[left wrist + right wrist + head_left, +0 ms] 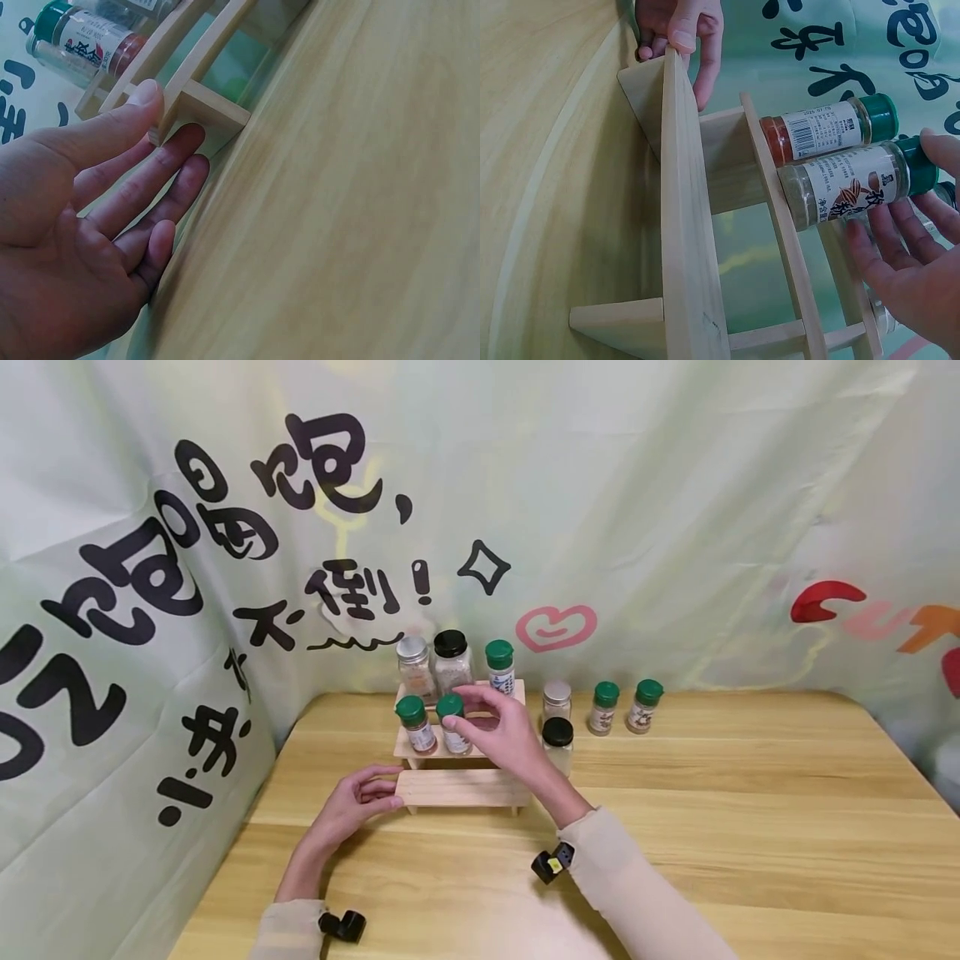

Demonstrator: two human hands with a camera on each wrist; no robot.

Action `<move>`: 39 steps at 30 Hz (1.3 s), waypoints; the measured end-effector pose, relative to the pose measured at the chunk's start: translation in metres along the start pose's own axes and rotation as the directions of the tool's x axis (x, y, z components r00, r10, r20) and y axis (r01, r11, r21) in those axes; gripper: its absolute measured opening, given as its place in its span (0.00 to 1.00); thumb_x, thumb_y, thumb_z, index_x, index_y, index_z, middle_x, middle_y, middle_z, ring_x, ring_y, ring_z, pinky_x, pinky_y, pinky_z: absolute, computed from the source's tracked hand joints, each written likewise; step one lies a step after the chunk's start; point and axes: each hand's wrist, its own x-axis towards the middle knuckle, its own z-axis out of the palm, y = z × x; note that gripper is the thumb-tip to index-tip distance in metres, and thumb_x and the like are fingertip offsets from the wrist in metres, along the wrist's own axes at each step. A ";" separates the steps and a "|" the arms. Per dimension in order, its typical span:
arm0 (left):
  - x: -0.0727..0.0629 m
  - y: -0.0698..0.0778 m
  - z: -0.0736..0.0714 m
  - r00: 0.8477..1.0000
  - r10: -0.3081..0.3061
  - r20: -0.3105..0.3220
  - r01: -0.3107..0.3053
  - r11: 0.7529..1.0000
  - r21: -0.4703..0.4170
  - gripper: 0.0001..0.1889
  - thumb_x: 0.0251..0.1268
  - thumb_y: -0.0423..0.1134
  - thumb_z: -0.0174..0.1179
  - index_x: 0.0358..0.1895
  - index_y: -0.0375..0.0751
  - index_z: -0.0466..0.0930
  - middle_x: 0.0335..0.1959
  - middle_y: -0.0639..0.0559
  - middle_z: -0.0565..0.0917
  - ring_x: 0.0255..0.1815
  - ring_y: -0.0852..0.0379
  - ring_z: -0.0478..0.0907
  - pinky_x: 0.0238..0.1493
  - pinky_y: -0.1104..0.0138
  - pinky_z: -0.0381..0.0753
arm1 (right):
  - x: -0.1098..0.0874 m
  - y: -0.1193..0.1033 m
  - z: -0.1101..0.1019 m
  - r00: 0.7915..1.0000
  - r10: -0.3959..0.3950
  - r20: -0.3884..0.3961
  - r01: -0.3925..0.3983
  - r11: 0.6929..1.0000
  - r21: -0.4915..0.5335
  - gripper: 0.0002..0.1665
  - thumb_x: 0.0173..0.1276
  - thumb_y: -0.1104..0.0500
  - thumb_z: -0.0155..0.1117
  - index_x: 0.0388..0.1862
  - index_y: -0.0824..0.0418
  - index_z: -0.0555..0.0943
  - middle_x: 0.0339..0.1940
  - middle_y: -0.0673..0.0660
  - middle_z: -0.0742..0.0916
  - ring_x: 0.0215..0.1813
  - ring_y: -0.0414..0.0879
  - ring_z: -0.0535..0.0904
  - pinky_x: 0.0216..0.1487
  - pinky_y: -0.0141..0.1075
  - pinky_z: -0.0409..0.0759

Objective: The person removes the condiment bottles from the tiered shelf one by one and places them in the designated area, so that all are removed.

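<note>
A three-tier wooden spice rack (457, 787) stands on the table. At the left end of its lowest step, my left hand (352, 802) grips the board, the thumb and fingers on either side of its edge in the left wrist view. My right hand (506, 735) holds a green-capped spice jar (851, 184) by its cap, between thumb and fingers. This jar has a white printed label and is upright at the middle tier. Close beside it on the left is another green-capped jar (422, 739) with reddish contents. The lowest step bears no jars.
On the top tier stand a silver-lidded jar (416, 672), a black-lidded jar (453, 670) and a green-capped jar (501, 678). Right of the rack are a silver-lidded jar (557, 700), a black-lidded jar (557, 753) and two green-capped shakers (602, 717). A printed curtain (637, 527) hangs behind.
</note>
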 end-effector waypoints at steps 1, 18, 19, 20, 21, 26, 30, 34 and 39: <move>-0.001 0.000 0.000 1.000 -0.012 -0.008 0.012 1.000 0.003 0.28 0.66 0.34 0.71 0.67 0.33 0.76 0.53 0.37 0.86 0.52 0.55 0.84 0.53 0.70 0.81 | -0.001 0.000 0.000 1.000 -0.002 0.008 0.002 1.000 0.005 0.25 0.67 0.65 0.74 0.61 0.68 0.81 0.53 0.65 0.86 0.55 0.58 0.84 0.55 0.40 0.84; 0.005 0.007 0.002 1.000 -0.012 -0.023 0.013 1.000 0.016 0.27 0.64 0.36 0.73 0.66 0.37 0.78 0.51 0.41 0.87 0.52 0.55 0.84 0.53 0.71 0.80 | -0.016 -0.015 -0.008 1.000 -0.025 -0.005 0.026 0.998 0.060 0.20 0.67 0.60 0.75 0.56 0.60 0.83 0.47 0.56 0.89 0.50 0.48 0.86 0.55 0.37 0.83; 0.005 0.007 0.001 1.000 -0.007 -0.018 0.007 1.000 0.020 0.27 0.64 0.36 0.72 0.66 0.36 0.77 0.51 0.40 0.87 0.52 0.56 0.84 0.53 0.71 0.81 | -0.018 -0.017 -0.010 1.000 -0.022 -0.004 0.023 0.998 0.060 0.19 0.67 0.60 0.75 0.56 0.60 0.83 0.46 0.55 0.89 0.50 0.48 0.86 0.55 0.37 0.83; 0.005 0.006 0.001 1.000 -0.006 -0.012 0.006 1.000 0.022 0.27 0.65 0.35 0.72 0.66 0.35 0.77 0.51 0.40 0.87 0.52 0.56 0.84 0.53 0.71 0.81 | -0.020 -0.020 -0.011 1.000 -0.020 0.000 0.020 0.998 0.061 0.19 0.67 0.61 0.75 0.55 0.60 0.83 0.46 0.55 0.89 0.50 0.48 0.86 0.55 0.38 0.84; 0.004 0.005 0.001 1.000 -0.008 -0.009 0.008 1.000 0.021 0.27 0.65 0.35 0.72 0.66 0.34 0.77 0.51 0.40 0.87 0.52 0.57 0.84 0.53 0.71 0.81 | -0.023 -0.022 -0.013 1.000 -0.017 0.005 0.017 0.998 0.061 0.19 0.67 0.61 0.75 0.55 0.60 0.83 0.46 0.55 0.89 0.50 0.48 0.86 0.54 0.38 0.84; -0.001 0.001 0.000 1.000 -0.024 -0.020 0.025 1.000 0.013 0.29 0.64 0.35 0.72 0.67 0.34 0.76 0.52 0.39 0.86 0.52 0.57 0.84 0.54 0.71 0.80 | -0.036 -0.032 -0.026 0.999 -0.022 0.035 0.020 0.999 0.046 0.19 0.65 0.62 0.76 0.54 0.62 0.83 0.46 0.57 0.90 0.50 0.50 0.86 0.53 0.41 0.85; -0.003 -0.001 0.000 0.999 -0.032 -0.028 0.033 0.999 0.017 0.29 0.65 0.37 0.72 0.67 0.34 0.76 0.53 0.38 0.86 0.53 0.55 0.83 0.54 0.72 0.79 | -0.046 -0.036 -0.040 0.999 -0.030 0.040 0.027 0.998 0.055 0.19 0.65 0.65 0.76 0.54 0.63 0.84 0.47 0.58 0.89 0.50 0.52 0.86 0.53 0.40 0.85; -0.005 0.000 0.001 0.999 -0.034 -0.024 0.034 0.999 0.004 0.29 0.65 0.36 0.72 0.67 0.34 0.76 0.54 0.37 0.85 0.53 0.55 0.83 0.54 0.71 0.79 | -0.055 -0.039 -0.056 0.998 -0.052 0.039 0.051 0.998 0.036 0.19 0.66 0.65 0.75 0.55 0.60 0.84 0.47 0.56 0.89 0.51 0.58 0.85 0.53 0.41 0.85; -0.003 0.001 0.004 0.999 -0.026 -0.019 0.026 1.000 -0.004 0.29 0.64 0.35 0.72 0.67 0.34 0.76 0.54 0.37 0.85 0.52 0.56 0.84 0.54 0.71 0.79 | -0.068 -0.042 -0.075 0.998 -0.055 0.011 0.055 0.998 -0.014 0.18 0.66 0.64 0.75 0.55 0.59 0.84 0.45 0.56 0.88 0.47 0.58 0.85 0.51 0.40 0.85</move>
